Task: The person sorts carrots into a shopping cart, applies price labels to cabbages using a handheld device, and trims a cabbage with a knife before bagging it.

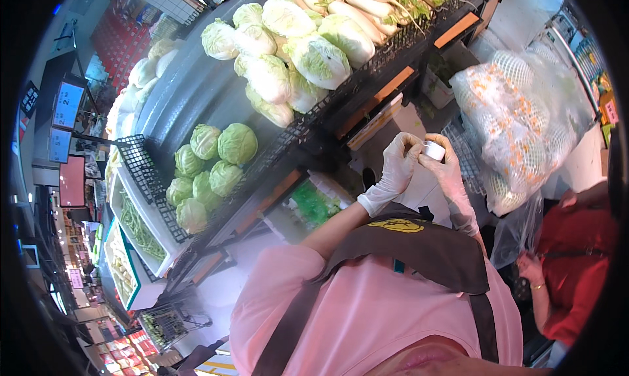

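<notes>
A small white roll, which looks like tape or labels, is held in the fingers of my right hand. My left hand has its fingertips pinched together at the roll's left edge; whatever thin end lies between them is too small to make out. Both hands wear thin whitish gloves. They are raised in front of my dark apron, above the floor beside a black vegetable stand. Napa cabbages and round green cabbages lie on the stand, left of my hands.
White radishes lie at the stand's far end. A large clear bag of net-wrapped produce is at the right. Next to it is a person in red. White crates of green beans and a wire cart are at the left.
</notes>
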`<action>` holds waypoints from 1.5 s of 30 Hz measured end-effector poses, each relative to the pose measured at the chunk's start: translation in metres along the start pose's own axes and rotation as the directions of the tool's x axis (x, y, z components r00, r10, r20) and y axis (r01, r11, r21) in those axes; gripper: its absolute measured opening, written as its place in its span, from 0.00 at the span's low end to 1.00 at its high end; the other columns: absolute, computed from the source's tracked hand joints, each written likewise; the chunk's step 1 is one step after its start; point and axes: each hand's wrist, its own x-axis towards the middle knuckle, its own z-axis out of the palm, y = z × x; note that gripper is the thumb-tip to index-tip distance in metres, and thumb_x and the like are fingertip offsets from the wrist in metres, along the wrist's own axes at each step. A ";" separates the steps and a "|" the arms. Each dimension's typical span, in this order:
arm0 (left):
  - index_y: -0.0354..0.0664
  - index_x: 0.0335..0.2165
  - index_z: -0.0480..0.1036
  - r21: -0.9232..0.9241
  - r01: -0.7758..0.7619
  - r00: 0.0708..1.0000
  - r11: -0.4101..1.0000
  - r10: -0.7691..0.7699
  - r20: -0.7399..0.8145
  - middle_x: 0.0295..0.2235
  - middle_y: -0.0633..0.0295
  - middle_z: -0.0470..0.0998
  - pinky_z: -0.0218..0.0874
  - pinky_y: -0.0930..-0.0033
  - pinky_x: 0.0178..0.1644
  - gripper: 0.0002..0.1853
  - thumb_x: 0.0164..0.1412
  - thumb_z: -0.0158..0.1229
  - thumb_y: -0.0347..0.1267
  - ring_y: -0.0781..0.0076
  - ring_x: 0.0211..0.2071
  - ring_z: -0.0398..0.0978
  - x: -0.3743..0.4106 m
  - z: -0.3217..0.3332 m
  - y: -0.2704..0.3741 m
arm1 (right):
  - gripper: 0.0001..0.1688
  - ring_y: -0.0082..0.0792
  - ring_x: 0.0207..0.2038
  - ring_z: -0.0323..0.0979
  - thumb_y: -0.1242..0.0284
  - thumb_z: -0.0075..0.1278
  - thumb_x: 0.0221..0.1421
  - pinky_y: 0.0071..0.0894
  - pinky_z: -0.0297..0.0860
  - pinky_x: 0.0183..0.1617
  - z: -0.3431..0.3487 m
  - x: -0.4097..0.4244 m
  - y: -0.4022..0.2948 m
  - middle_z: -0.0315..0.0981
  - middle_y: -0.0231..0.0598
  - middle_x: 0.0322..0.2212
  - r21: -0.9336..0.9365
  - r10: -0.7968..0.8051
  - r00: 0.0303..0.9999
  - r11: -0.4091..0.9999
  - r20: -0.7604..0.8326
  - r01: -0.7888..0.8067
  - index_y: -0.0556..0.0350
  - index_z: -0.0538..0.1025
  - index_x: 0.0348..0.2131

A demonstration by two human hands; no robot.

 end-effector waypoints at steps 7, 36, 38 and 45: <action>0.35 0.29 0.67 0.090 -0.128 0.978 0.988 0.141 -0.152 0.25 0.65 0.70 0.60 0.80 0.31 0.02 0.59 0.51 0.24 0.84 0.26 0.67 0.093 -0.072 0.013 | 0.28 0.22 0.42 0.65 0.76 0.54 0.46 0.21 0.64 0.44 0.054 0.100 -0.049 0.67 0.32 0.41 0.067 -0.065 0.954 0.997 0.293 0.048 0.58 0.67 0.49; 0.34 0.27 0.68 0.324 0.301 0.577 0.897 0.100 -0.811 0.24 0.61 0.71 0.60 0.74 0.31 0.03 0.54 0.53 0.24 0.76 0.24 0.67 0.170 -0.345 -0.046 | 0.31 0.47 0.30 0.74 0.48 0.50 0.45 0.42 0.68 0.35 0.288 0.340 -0.066 0.75 0.52 0.24 -0.574 -0.022 0.598 0.254 0.801 0.779 0.61 0.78 0.27; 0.34 0.28 0.69 0.194 0.288 0.585 0.938 -0.012 -0.811 0.25 0.63 0.72 0.60 0.76 0.29 0.05 0.55 0.54 0.26 0.79 0.23 0.66 0.169 -0.361 -0.077 | 0.30 0.47 0.31 0.74 0.47 0.50 0.45 0.43 0.69 0.35 0.299 0.338 -0.065 0.75 0.51 0.24 -0.594 0.022 0.601 0.183 0.799 0.783 0.59 0.78 0.26; 0.32 0.38 0.68 0.438 0.286 0.224 0.852 0.385 -0.896 0.35 0.56 0.70 0.59 0.68 0.43 0.12 0.51 0.52 0.21 0.68 0.37 0.68 0.158 -0.298 -0.025 | 0.30 0.48 0.32 0.74 0.46 0.50 0.45 0.44 0.69 0.37 0.295 0.348 -0.056 0.75 0.49 0.25 -0.662 0.067 0.660 0.135 0.748 0.737 0.57 0.78 0.24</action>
